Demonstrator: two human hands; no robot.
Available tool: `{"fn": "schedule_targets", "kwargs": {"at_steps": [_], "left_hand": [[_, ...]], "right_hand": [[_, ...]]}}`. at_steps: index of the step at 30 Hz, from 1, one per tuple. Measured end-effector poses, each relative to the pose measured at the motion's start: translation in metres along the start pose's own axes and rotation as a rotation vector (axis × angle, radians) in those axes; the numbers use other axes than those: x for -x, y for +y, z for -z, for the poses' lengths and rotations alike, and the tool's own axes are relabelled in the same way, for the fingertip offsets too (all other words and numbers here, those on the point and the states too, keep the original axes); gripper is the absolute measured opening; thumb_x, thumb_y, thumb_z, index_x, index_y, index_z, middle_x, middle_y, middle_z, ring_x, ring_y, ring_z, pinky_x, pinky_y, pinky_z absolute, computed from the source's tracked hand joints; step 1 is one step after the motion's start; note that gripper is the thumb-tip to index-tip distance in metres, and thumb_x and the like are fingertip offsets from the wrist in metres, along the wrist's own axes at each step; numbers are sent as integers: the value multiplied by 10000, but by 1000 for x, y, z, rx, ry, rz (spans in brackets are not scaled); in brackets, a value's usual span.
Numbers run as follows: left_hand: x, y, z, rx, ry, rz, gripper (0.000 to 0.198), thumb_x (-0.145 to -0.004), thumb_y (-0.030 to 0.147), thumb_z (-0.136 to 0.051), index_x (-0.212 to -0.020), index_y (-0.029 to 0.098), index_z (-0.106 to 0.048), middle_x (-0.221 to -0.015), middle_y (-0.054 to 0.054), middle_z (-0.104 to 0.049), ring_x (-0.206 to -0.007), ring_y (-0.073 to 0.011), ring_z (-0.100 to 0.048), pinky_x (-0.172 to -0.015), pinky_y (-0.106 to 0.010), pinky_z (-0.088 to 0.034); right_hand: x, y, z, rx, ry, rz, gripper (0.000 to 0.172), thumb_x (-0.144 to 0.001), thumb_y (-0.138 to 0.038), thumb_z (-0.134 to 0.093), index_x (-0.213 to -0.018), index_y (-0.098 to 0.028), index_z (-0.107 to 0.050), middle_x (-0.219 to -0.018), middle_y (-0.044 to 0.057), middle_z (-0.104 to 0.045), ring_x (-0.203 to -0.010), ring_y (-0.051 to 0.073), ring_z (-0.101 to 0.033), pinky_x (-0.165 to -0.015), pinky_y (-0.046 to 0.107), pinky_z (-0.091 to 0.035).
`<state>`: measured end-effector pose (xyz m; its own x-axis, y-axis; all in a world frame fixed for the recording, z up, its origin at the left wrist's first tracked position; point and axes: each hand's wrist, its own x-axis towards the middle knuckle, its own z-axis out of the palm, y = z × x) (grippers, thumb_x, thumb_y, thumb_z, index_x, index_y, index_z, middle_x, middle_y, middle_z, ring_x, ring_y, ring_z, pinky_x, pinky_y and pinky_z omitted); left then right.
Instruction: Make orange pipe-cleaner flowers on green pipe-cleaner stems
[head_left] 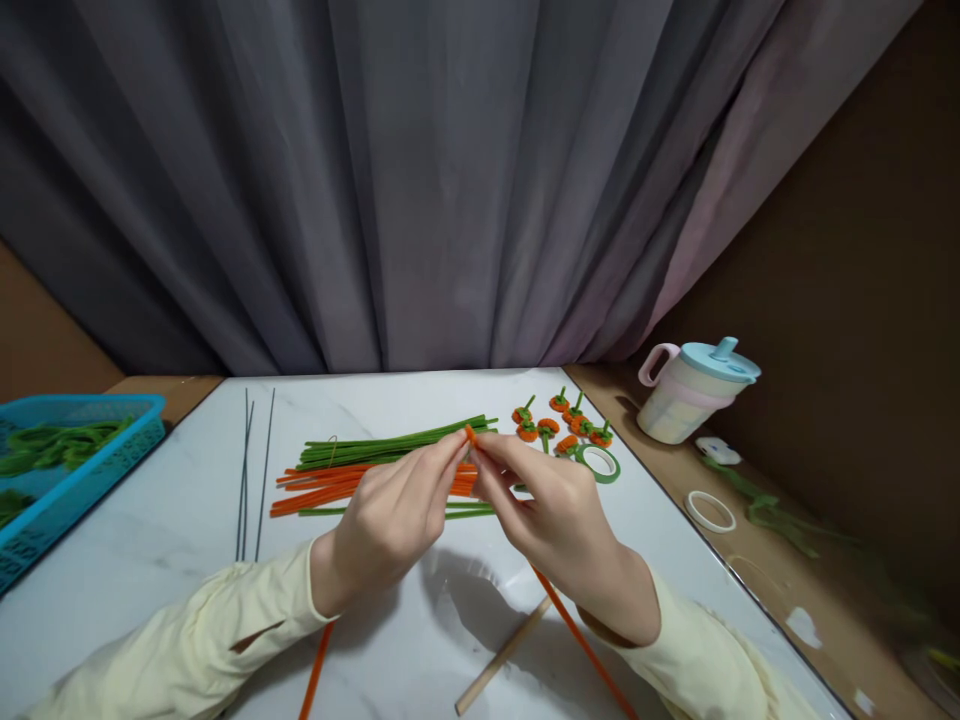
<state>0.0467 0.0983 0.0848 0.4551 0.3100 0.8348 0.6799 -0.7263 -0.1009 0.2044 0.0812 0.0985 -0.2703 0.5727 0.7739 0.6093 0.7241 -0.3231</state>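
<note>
An orange pipe cleaner is pinched at its middle between the fingertips of my left hand and my right hand. One of its ends hangs below each wrist. Behind my hands lie bundles of green pipe cleaners and orange pipe cleaners. A wooden stick rests on the white table below my right hand. Several small orange pipe-cleaner pumpkins with green stems sit beyond my right hand, next to a roll of green tape.
At the left, a blue basket holds green pipe-cleaner pieces. Thin dark wires lie on the table. To the right stand a cup with a blue lid and a white tape ring. A grey curtain hangs behind.
</note>
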Motion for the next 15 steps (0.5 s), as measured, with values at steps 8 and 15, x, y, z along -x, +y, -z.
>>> {"fn": "schedule_targets", "kwargs": {"at_steps": [8,15], "left_hand": [[1,-2,-6,-25,128,-126,216,-829,19,-532,-1042,13,-565,-879,-112,-721,-749,-145,-682,-673,-218,-516],[0,-4,-4,-23,80,-132,199,-822,8,-527,-1017,-8,-564,-817,-119,-719,-681,-154,-675,-557,-244,-483]], "right_hand": [[1,2,-4,51,-75,-38,119,-877,-107,-429,-904,-154,-536,-709,25,-641,-557,106,-581,-504,196,-441],[2,5,-10,88,-110,-52,133,-917,-117,-405,-989,-117,-517,-854,78,-638,-664,133,-604,-590,235,-478]]}}
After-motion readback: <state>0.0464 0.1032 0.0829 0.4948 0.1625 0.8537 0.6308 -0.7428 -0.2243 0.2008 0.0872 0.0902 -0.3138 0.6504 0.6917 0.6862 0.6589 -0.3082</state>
